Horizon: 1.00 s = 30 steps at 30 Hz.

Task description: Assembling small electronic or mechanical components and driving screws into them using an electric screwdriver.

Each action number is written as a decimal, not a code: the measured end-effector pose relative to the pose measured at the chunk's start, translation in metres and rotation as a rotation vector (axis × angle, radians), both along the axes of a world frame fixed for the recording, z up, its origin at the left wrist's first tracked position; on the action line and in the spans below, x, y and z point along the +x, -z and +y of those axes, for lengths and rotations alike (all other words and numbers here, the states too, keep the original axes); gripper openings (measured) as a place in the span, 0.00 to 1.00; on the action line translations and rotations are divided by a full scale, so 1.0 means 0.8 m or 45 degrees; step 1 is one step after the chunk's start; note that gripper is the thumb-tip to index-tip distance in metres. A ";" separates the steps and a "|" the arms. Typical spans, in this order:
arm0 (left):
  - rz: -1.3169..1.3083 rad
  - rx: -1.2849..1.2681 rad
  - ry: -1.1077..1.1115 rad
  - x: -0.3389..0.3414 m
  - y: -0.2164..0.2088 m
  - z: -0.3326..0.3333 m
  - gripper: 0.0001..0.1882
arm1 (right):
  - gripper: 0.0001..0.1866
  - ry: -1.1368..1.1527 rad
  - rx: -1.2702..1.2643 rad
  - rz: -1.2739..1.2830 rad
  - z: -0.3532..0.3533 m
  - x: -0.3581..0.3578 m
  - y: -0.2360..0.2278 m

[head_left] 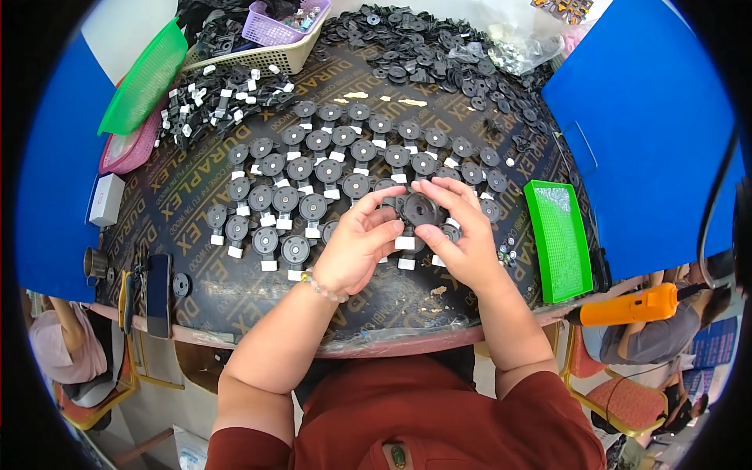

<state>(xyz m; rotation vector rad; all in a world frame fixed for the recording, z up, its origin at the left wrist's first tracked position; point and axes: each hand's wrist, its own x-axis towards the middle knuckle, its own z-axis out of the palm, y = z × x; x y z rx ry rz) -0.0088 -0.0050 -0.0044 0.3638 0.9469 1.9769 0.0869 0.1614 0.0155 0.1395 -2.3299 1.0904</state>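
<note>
Over the rows of parts, a black round plastic disc with a hole in its middle is held up between my two hands. My right hand grips its rim with the fingers above and the thumb below. My left hand closes on the disc's left side, index finger and thumb bent around it. A white block shows just under the disc; I cannot tell whether it is joined to it. Below and around my hands lie several black disc parts with white ends, set out in rows on the dark board.
Loose black discs heap at the back. Black pieces with white ends pile at back left, beside a beige basket. A green tray stands right, near an orange power screwdriver. A phone lies left. Other people sit at both sides.
</note>
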 end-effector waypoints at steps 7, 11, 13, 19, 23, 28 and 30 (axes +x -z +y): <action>0.029 -0.019 0.028 0.000 -0.002 -0.001 0.26 | 0.29 0.039 0.216 0.046 0.001 0.002 0.003; 0.037 -0.020 0.036 0.001 0.000 -0.002 0.26 | 0.30 0.046 0.171 0.052 0.002 0.005 -0.002; 0.055 -0.056 0.065 0.000 -0.002 -0.004 0.27 | 0.30 0.076 0.260 0.058 0.002 0.006 -0.005; 0.057 -0.046 0.182 0.001 0.007 -0.005 0.28 | 0.32 -0.118 0.146 -0.056 0.009 0.012 -0.010; 0.050 -0.068 0.174 0.001 0.007 -0.004 0.28 | 0.32 -0.173 0.102 -0.073 0.008 0.013 -0.012; 0.067 -0.071 0.150 0.008 0.005 -0.002 0.28 | 0.32 -0.174 0.164 -0.176 0.008 0.015 -0.011; 0.073 -0.068 0.118 0.007 0.004 -0.005 0.28 | 0.33 -0.165 0.225 -0.180 0.007 0.016 -0.015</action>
